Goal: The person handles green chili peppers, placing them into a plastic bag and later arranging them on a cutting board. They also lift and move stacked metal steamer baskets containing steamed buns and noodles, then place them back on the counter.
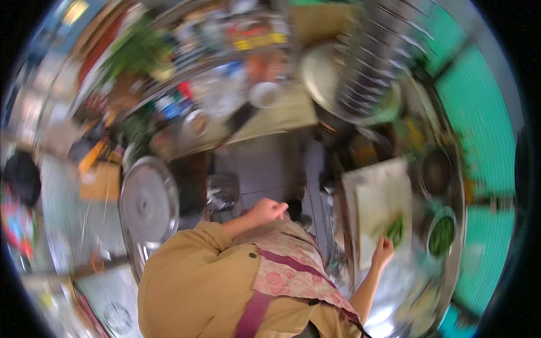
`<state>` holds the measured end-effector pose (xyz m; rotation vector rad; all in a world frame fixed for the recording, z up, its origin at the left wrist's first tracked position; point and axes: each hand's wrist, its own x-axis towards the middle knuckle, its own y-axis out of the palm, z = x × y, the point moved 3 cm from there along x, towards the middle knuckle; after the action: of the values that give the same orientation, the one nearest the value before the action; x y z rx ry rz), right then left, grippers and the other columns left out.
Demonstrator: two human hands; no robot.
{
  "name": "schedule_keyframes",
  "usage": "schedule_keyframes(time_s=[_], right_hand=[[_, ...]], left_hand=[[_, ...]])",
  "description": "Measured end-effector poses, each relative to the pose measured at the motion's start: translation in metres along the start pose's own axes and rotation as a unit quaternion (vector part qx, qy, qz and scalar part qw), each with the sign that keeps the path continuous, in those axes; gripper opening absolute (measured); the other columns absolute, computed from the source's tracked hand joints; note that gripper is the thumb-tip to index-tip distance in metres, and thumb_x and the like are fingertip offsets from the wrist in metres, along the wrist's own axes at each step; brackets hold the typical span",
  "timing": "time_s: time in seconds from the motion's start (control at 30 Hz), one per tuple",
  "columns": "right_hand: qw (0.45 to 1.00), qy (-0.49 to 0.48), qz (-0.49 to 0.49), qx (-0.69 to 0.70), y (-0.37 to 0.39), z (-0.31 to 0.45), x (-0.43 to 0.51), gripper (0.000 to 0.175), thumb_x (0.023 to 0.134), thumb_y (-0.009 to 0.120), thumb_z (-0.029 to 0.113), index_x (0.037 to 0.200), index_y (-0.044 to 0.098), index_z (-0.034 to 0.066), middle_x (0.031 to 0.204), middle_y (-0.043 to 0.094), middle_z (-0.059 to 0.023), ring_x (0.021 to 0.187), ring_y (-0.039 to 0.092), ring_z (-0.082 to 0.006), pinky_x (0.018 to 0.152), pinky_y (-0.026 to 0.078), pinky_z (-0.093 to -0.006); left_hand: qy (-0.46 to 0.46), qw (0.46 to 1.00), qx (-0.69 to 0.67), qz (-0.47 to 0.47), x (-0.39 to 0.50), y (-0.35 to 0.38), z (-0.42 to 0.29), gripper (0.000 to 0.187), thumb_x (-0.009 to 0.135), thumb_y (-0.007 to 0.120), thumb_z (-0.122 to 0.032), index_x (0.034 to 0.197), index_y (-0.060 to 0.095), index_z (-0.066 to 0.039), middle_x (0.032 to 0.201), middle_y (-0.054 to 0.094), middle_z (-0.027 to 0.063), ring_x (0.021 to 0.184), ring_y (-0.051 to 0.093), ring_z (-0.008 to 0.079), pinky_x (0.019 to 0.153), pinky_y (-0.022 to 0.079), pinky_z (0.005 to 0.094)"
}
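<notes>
The view is blurred by motion. In front of my apron (279, 270) is my left hand (266, 211), fingers curled, with nothing visible in it. To the right, my right hand (383, 252) is at the near part of a whitish cutting board (372, 203). Its fingers are drawn together beside a small heap of green leafy vegetable (396, 231); blur hides whether they grip any of it. Right of the board stands a bowl (442, 232) filled with chopped greens.
A large round metal lid (148, 200) is at the left. Ahead, a counter (287, 114) holds small bowls (264, 94) and packages. Further right are a big round pan (321, 76) and a dark bowl (438, 171). Grey tiled floor (262, 164) shows between the counters.
</notes>
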<state>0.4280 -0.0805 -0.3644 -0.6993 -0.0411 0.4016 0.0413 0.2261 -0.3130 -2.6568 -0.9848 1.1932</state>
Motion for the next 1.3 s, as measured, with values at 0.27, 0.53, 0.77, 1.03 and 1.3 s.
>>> schedule_keyframes(time_s=[0.27, 0.53, 0.77, 1.03, 1.3], right_hand=[[0.955, -0.141, 0.247, -0.084, 0.141, 0.114, -0.042, 0.038, 0.089, 0.074, 0.032, 0.074, 0.067, -0.0027, 0.063, 0.064, -0.0077, 0.058, 0.054, -0.0145, 0.058, 0.046, -0.0340], [0.890, -0.237, 0.358, -0.156, 0.261, 0.187, -0.072, 0.041, 0.090, 0.070, 0.031, 0.071, 0.064, -0.0051, 0.061, 0.060, -0.0176, 0.056, 0.056, -0.0209, 0.058, 0.047, -0.0399], [0.847, -0.259, 0.440, -0.149, 0.367, 0.261, -0.120, 0.038, 0.090, 0.071, 0.027, 0.071, 0.063, -0.0040, 0.058, 0.058, -0.0111, 0.055, 0.052, -0.0143, 0.055, 0.044, -0.0343], [0.809, -0.231, 0.481, -0.246, 0.406, 0.287, -0.142, 0.029, 0.088, 0.073, 0.026, 0.081, 0.068, -0.0022, 0.073, 0.069, -0.0168, 0.068, 0.068, -0.0255, 0.064, 0.052, -0.0357], [0.824, -0.257, 0.472, -0.179, 0.412, 0.318, -0.148, 0.024, 0.091, 0.070, 0.018, 0.079, 0.065, -0.0027, 0.065, 0.064, -0.0101, 0.060, 0.059, -0.0137, 0.058, 0.047, -0.0300]], left_hand=[[0.000, 0.990, -0.067, -0.127, -0.052, -0.055, 0.059, 0.046, 0.092, 0.062, -0.044, 0.076, 0.073, -0.003, 0.068, 0.068, 0.0106, 0.064, 0.064, 0.0205, 0.065, 0.051, 0.0348], [0.073, 0.960, -0.024, -0.270, -0.031, -0.194, 0.112, 0.034, 0.087, 0.066, -0.038, 0.091, 0.073, -0.005, 0.086, 0.073, 0.0131, 0.077, 0.070, 0.0274, 0.072, 0.054, 0.0384], [-0.075, 0.892, 0.165, -0.415, 0.039, -0.410, 0.273, 0.029, 0.090, 0.058, -0.027, 0.102, 0.071, -0.005, 0.103, 0.070, 0.0208, 0.097, 0.067, 0.0406, 0.082, 0.055, 0.0482], [-0.243, 0.866, 0.215, -0.381, 0.150, -0.501, 0.398, 0.030, 0.094, 0.057, -0.020, 0.112, 0.069, -0.001, 0.107, 0.069, 0.0239, 0.099, 0.068, 0.0373, 0.079, 0.057, 0.0488], [-0.120, 0.871, -0.356, -0.316, 0.158, -0.482, 0.386, 0.021, 0.102, 0.050, -0.013, 0.113, 0.059, 0.001, 0.092, 0.060, 0.0141, 0.067, 0.057, 0.0235, 0.055, 0.046, 0.0378]])
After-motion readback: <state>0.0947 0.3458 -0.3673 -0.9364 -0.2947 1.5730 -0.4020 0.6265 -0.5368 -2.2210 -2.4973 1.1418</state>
